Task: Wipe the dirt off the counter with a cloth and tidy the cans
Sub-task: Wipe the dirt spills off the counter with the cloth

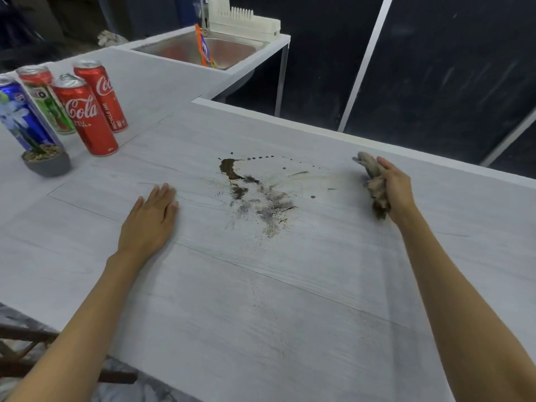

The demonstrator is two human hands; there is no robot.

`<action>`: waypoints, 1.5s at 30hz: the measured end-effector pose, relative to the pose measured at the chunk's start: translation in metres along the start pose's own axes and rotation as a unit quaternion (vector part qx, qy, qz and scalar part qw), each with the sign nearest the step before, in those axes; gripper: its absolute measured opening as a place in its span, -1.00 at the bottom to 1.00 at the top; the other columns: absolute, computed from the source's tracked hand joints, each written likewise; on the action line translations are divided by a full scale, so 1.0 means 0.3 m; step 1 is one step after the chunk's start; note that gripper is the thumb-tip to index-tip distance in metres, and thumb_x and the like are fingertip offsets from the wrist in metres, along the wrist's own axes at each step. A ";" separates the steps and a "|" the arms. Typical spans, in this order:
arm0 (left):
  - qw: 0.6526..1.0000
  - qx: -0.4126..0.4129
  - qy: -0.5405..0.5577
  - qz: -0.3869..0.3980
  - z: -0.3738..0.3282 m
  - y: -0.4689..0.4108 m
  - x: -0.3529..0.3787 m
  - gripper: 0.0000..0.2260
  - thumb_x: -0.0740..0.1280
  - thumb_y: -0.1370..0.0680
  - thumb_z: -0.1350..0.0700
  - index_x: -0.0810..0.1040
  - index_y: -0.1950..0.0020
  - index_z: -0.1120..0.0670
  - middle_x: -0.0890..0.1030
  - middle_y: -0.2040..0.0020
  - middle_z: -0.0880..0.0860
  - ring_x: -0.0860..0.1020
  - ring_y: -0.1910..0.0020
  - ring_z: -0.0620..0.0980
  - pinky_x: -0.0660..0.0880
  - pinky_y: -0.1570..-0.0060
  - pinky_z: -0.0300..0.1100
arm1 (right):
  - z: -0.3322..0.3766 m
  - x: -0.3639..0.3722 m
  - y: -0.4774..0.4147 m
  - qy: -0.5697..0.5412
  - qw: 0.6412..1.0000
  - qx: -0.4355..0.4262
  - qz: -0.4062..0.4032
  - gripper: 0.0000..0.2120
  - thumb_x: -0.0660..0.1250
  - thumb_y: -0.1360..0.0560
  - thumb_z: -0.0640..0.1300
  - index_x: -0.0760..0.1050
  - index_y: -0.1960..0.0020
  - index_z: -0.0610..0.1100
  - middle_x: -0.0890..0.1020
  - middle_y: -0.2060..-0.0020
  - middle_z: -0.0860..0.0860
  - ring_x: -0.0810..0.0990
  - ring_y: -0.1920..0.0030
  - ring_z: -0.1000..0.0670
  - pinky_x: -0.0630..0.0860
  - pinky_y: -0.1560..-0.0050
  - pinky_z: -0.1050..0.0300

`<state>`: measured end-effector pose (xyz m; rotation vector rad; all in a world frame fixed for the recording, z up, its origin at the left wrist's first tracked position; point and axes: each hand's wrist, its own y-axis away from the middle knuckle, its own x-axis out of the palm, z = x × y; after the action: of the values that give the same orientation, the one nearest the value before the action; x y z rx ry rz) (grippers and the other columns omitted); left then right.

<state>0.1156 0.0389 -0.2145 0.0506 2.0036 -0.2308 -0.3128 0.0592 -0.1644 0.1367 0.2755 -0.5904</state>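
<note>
One patch of dirt [255,195] lies near the middle of the pale wood-grain counter [261,300]: a wet brown blot at its far-left end, a string of small dark drops beyond it, and dry grey-black grit smeared toward the person. Right of the dirt, near the counter's far edge, the right hand [396,188] is closed around a bunched, soiled grey-brown cloth [375,185], whose rumpled ends stick out above and below the fist. Left of the dirt, the left hand [153,219] lies flat and open on the counter, palm down, holding nothing. Bare counter stretches wide on the near side of the dirt and between it and both hands. Further left of the dirt stand four slim cans, all upright and close together: two red Coca-Cola cans [87,117], a green-and-white can [46,97] and a blue can [17,111]. Just in front of the blue can sits a small grey pot [48,165] with a flower. Beyond the dirt, across a step in the counter, is a steel sink [232,49] with a white dish rack [246,24] behind it.
</note>
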 end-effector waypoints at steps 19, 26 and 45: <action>1.000 -0.006 -0.002 0.002 -0.004 -0.002 0.004 -0.57 -0.04 -0.63 0.02 0.16 -0.49 0.07 0.12 -0.53 -0.02 0.04 -0.51 -0.12 -0.06 -0.48 -0.15 | 0.070 0.425 0.157 0.181 0.875 -0.252 0.372 -0.63 0.04 -0.59 -0.26 0.46 -0.31 -0.08 0.41 -0.39 -0.06 0.54 -0.21 0.10 0.44 -0.29 0.12; 1.000 -0.006 -0.007 -0.002 -0.003 -0.002 0.008 -0.58 -0.03 -0.63 0.02 0.15 -0.49 0.06 0.12 -0.52 -0.03 0.04 -0.51 -0.12 -0.04 -0.49 -0.13 | 0.101 0.169 -0.053 0.080 0.974 -0.116 0.176 -0.53 0.04 -0.49 -0.29 0.49 -0.30 -0.06 0.60 -0.12 -0.12 0.58 0.01 0.12 0.45 -0.04 0.42; 1.000 -0.022 0.004 -0.009 -0.002 -0.006 0.010 -0.59 -0.05 -0.63 -0.01 0.16 -0.48 0.01 0.13 -0.51 -0.08 0.01 -0.43 -0.28 -0.08 -0.46 -0.24 | 0.160 0.660 -0.048 0.274 0.825 -0.248 0.428 -0.62 0.06 -0.62 -0.17 0.33 -0.42 0.00 0.14 -0.52 -0.02 0.05 -0.52 -0.06 -0.04 -0.51 -0.03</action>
<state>0.1134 0.0370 -0.2168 0.0051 2.0164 -0.1986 -0.1530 -0.0674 -0.1774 -0.0865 0.8616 0.4521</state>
